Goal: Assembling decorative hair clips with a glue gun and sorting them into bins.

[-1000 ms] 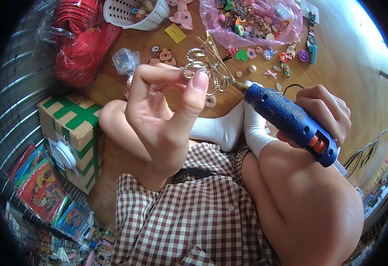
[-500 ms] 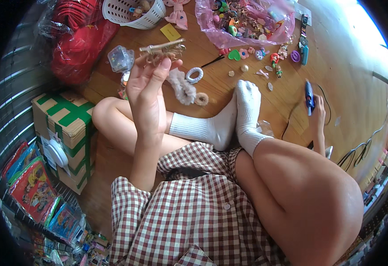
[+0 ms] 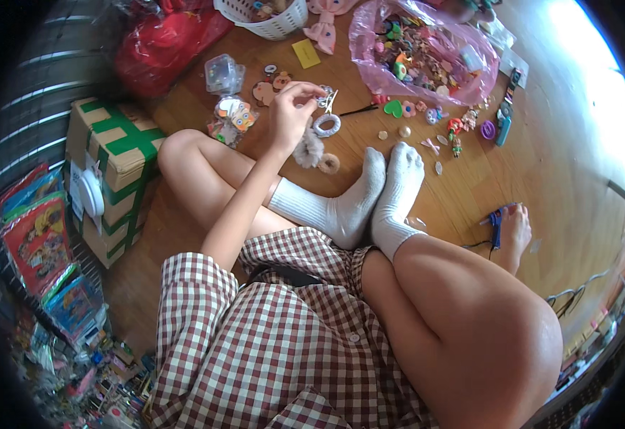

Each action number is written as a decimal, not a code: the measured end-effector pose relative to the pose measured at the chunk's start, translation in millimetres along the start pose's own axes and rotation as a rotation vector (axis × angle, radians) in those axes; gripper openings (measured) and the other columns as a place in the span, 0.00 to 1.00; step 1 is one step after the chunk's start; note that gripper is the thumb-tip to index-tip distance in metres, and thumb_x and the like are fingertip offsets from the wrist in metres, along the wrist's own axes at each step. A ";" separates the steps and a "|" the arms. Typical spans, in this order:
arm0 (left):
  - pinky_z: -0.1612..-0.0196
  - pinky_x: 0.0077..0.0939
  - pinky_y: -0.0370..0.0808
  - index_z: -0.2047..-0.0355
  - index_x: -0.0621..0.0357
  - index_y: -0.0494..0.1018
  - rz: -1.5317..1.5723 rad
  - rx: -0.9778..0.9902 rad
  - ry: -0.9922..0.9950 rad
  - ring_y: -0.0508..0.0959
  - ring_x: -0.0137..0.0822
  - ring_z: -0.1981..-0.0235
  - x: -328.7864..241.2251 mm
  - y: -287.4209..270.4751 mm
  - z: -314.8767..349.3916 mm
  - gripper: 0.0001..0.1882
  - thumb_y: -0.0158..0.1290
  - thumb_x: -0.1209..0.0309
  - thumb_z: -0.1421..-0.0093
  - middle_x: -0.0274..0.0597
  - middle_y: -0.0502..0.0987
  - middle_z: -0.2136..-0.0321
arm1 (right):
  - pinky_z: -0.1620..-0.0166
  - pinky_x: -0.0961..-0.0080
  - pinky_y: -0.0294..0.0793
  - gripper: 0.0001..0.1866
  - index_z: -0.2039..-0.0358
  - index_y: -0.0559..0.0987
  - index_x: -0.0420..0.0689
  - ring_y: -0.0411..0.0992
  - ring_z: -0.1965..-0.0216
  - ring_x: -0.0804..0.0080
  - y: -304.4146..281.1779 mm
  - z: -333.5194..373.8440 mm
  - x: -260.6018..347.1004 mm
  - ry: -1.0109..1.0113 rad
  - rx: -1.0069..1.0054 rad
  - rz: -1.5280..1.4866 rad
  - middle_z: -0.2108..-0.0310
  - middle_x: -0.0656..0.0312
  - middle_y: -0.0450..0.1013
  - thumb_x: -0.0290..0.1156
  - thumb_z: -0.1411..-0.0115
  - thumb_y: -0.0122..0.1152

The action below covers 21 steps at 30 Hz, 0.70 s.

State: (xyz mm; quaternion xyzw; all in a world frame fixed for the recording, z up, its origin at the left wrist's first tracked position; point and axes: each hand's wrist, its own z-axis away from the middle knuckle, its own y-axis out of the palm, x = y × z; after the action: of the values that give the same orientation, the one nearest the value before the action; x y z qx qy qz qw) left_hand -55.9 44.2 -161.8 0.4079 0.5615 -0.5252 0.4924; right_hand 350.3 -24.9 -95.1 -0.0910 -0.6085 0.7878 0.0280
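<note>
lowered since earlier, left hand [image 3: 293, 114] pinches the clip [image 3: 329, 100] near the ring [image 3: 336, 128]; a loose pinch could drop it. right hand [image 3: 517, 232] touches the glue gun [image 3: 497, 225], grip unclear; a tugged cord [image 3: 476, 244] could tip it.

No writing can be read; the print on the yellow card [image 3: 305, 53] is too small.

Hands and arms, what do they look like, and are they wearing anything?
The left hand and right hand wear no gloves. The left sleeve is loose, with brownish-red and white checks, leaving the forearm bare. The right sleeve can't be seen.
</note>
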 end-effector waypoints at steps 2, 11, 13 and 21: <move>0.59 0.22 0.74 0.69 0.64 0.76 0.007 0.084 0.054 0.76 0.30 0.62 6.6 -1.4 -10.9 0.10 0.48 0.86 0.50 0.39 0.74 0.63 | 0.65 0.76 0.71 0.18 0.51 0.71 0.46 0.73 0.70 0.75 -12.6 -10.3 -35.3 -0.062 -0.053 -0.179 0.65 0.64 0.74 0.35 0.42 0.55; 0.50 0.23 0.68 0.66 0.66 0.75 0.135 0.439 -0.003 0.73 0.29 0.57 -50.8 -8.0 -27.5 0.12 0.44 0.85 0.49 0.39 0.73 0.58 | 0.67 0.73 0.72 0.30 0.45 0.62 0.44 0.73 0.73 0.71 -34.4 -26.4 178.2 -0.435 0.236 -1.138 0.64 0.54 0.74 0.33 0.47 0.62; 0.50 0.23 0.67 0.65 0.66 0.75 0.161 0.469 0.037 0.73 0.29 0.57 -52.3 -10.9 -32.8 0.12 0.45 0.84 0.49 0.40 0.73 0.58 | 0.69 0.76 0.70 0.18 0.50 0.67 0.41 0.70 0.75 0.77 -12.9 -24.2 200.4 -0.622 0.188 -1.067 0.77 0.61 0.72 0.29 0.42 0.54; 0.57 0.20 0.72 0.63 0.64 0.75 -0.067 0.418 -0.110 0.76 0.27 0.62 6.6 -22.8 -73.6 0.10 0.52 0.81 0.47 0.38 0.77 0.64 | 0.78 0.80 0.73 0.08 0.76 0.78 0.33 0.74 0.83 0.69 -71.2 3.2 66.1 -0.591 0.668 -1.721 0.83 0.55 0.74 0.25 0.45 0.56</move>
State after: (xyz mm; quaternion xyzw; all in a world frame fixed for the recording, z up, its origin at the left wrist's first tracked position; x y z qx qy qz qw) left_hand -88.6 114.1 -166.8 0.4530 0.4261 -0.6677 0.4091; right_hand 280.1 0.7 -33.0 0.5999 -0.1943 0.6210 0.4654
